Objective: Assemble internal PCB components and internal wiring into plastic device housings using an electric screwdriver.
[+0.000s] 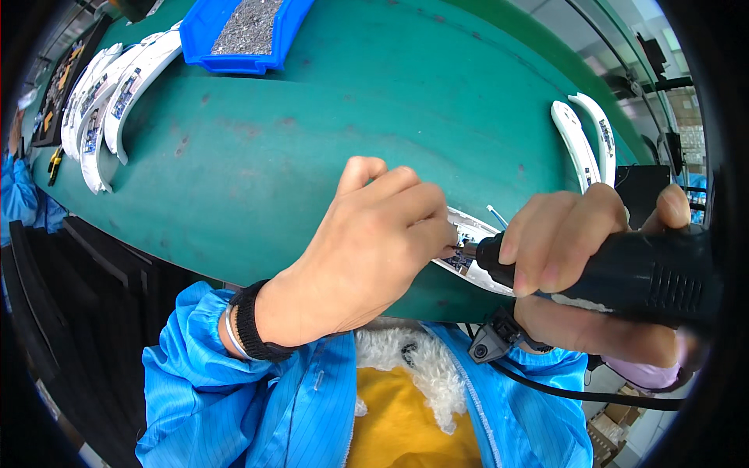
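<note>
In my right hand [566, 246] is a black electric screwdriver [655, 273], gripped round its body and pointing left. Its tip reaches down to a curved white casing [499, 278] with a circuit board inside, lying near the table's front edge. My left hand [374, 238] is closed, thumb and fingertips pinched right beside the screwdriver tip at the casing. Whatever those fingertips pinch is hidden. A short light-coloured wire [495, 216] sticks up from the casing between the two hands.
A blue bin [242, 64] full of small metal pieces [248, 27] stands at the back of the green table [257, 171]. Several curved white casings with boards [140, 86] lie at the far left; two more casings [577, 144] lie right. A small camera [491, 341] with a cable sits by my right wrist.
</note>
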Demonstrator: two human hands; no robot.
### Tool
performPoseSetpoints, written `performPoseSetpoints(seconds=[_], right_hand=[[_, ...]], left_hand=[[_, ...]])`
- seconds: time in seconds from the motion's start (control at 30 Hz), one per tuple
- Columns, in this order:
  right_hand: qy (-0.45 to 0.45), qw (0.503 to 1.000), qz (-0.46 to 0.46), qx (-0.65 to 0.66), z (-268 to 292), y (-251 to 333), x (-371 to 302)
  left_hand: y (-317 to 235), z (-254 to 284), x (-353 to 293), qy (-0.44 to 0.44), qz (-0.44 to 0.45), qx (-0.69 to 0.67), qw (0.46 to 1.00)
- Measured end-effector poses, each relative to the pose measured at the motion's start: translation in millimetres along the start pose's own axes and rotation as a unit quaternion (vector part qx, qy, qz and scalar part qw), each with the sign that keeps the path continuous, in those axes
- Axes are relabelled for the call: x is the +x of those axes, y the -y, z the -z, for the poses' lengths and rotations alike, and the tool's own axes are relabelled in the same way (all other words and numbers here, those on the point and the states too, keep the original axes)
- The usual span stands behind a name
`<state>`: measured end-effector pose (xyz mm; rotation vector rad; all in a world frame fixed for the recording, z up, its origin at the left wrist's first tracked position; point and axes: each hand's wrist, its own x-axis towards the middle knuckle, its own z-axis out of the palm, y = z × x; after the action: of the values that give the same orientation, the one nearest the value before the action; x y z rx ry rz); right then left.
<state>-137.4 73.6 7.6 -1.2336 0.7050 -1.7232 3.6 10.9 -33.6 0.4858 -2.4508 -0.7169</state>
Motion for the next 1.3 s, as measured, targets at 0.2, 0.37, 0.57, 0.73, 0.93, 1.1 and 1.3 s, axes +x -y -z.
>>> performPoseSetpoints(seconds=[0.2,0.37,0.57,0.73,0.93,1.1,1.3], right_hand=[[-0.012,1.000,-0.001,-0.007,6,3,-3],[-0.019,1.000,-0.008,-0.007,11,15,-19],[-0.034,0.999,-0.019,-0.015,2,8,-13],[-0.041,0.999,-0.023,-0.016,6,10,-13],[0.061,0.991,0.069,-0.100,10,3,-13],[0.047,0.995,0.087,0.018,10,-3,-19],[-0.060,0.981,0.183,-0.020,21,21,-15]], left_hand=[[3,-4,3,0.018,0.065,-0.140,0.988],[12,2,4,-0.038,0.082,-0.129,0.988],[19,-7,8,0.073,0.121,-0.160,0.977],[19,-4,8,0.061,0.122,-0.142,0.980],[12,-3,11,0.047,0.103,-0.094,0.989],[13,-10,8,0.037,0.068,-0.074,0.994],[36,-30,33,0.060,0.009,-0.216,0.974]])
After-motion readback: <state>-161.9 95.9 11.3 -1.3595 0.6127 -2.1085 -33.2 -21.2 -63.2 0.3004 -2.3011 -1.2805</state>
